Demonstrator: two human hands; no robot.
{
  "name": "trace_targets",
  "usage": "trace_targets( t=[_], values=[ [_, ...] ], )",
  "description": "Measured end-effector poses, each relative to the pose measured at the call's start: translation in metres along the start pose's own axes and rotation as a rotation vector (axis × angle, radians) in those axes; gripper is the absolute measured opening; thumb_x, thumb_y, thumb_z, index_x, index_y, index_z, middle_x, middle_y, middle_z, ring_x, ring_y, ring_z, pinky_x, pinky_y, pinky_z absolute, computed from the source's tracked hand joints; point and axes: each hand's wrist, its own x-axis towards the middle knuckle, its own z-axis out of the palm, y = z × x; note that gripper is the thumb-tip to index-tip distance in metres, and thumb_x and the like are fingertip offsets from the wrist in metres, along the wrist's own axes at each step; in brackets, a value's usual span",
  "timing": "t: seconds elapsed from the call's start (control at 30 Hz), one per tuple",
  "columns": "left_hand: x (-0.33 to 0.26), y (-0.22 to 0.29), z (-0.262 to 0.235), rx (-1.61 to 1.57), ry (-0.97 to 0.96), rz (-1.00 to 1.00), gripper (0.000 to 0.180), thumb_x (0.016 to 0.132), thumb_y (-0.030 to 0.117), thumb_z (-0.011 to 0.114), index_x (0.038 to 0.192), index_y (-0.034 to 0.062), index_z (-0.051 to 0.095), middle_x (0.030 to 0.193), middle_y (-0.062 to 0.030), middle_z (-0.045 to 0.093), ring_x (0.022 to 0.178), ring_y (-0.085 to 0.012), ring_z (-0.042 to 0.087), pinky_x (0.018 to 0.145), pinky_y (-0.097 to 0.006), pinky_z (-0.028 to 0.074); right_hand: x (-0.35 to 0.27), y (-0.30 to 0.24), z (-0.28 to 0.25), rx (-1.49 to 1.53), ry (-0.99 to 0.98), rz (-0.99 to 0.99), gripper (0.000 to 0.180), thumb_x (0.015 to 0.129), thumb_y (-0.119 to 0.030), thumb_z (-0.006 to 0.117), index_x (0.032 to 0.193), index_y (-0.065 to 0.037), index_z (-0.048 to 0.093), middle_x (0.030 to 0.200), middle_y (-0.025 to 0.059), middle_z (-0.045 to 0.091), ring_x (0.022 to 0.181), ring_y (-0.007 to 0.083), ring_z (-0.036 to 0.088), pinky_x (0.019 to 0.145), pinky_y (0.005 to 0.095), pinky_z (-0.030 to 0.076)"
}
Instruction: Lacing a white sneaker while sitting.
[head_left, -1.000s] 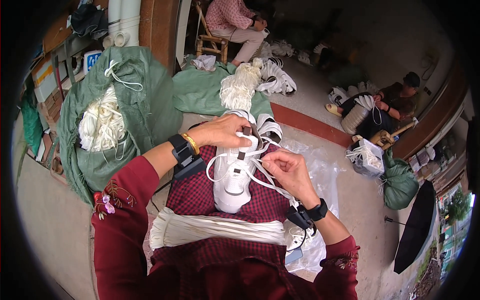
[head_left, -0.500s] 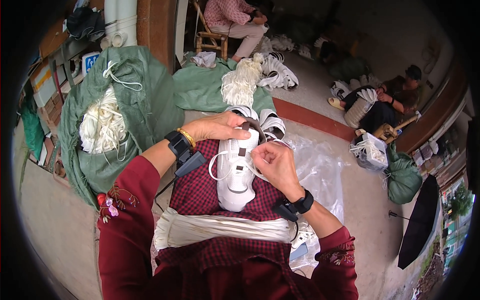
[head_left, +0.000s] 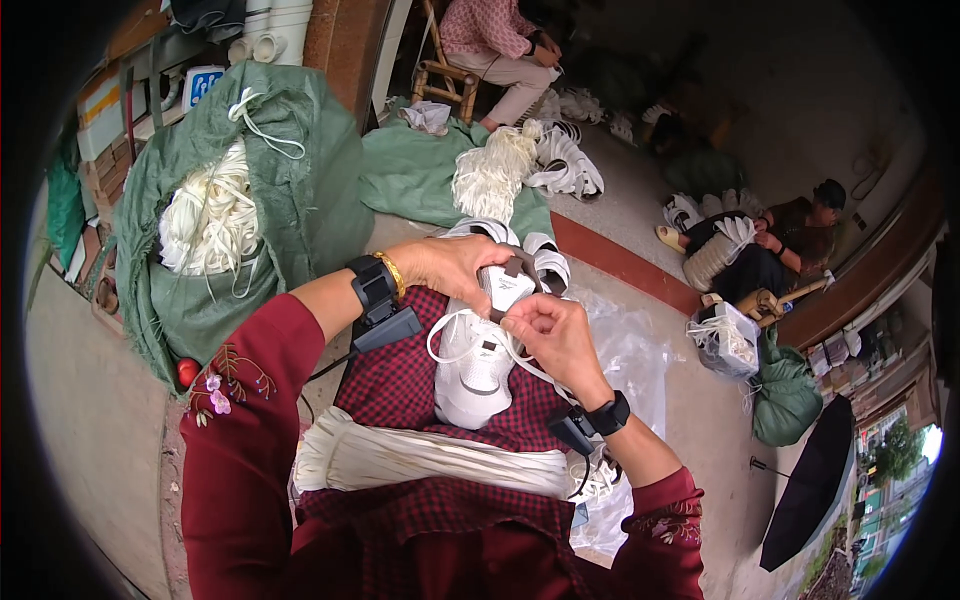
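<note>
Laces (head_left: 448, 350) loop loosely over the front of a white shoe (head_left: 473, 390), which rests on the person's lap, toe pointing back toward the body, on a red and black checked apron (head_left: 395, 375). From where I stand, the left hand (head_left: 458, 272) is bent around the far end of the shoe, its thumb laid down along the tongue (head_left: 507, 290) and its fingers on the collar. The right hand (head_left: 553, 335) has thumb and forefinger pressed together at the tongue's near right edge, just beside the left thumb; whether a lace is caught between them I cannot tell. One white strand runs from the shoe below the right hand toward that wrist. Across the lap, nearer the body, lies a thick bundle of white cords (head_left: 430, 458). To the left a big green sack (head_left: 315, 165) gapes around a tangle of pale laces (head_left: 212, 218), and more hang in a cream heap (head_left: 493, 172) on green cloth (head_left: 400, 180) ahead. Clear plastic (head_left: 640, 350) covers some floor at right, near a box of laces (head_left: 725, 340) and a black umbrella (head_left: 812, 485). Beyond the doorway, two other people sit bent over their hands, one on a bamboo chair (head_left: 440, 78).
</note>
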Motion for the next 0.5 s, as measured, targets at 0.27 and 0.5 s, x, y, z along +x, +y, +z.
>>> trace_targets(
  t=[0.27,0.5],
  values=[
    [-0.011,0.000,0.008,-0.180,0.141,0.047,0.074,0.062,0.006,0.084,0.128,0.0020,0.050,0.123,-0.0105,0.063,0.110,-0.0168,0.058,0.091,-0.033,0.051,-0.003,-0.028,0.006,-0.224,0.145,-0.076,0.015,0.083,-0.005,0.077,0.093,-0.002,0.067,0.072,0.0021,0.067,0.057,0.0042,0.055,0.053,0.0264,0.045],
    [-0.041,0.000,0.044,0.086,0.567,0.239,0.032,0.075,0.012,0.082,0.093,0.0062,0.056,0.142,-0.0161,0.049,0.130,-0.0319,0.051,0.107,-0.043,0.041,-0.005,-0.025,0.008,-0.429,0.108,-0.300,0.017,0.085,0.001,0.066,0.100,-0.002,0.057,0.086,0.0152,0.067,0.079,0.0353,0.068,0.064,0.0409,0.051]
  ],
)
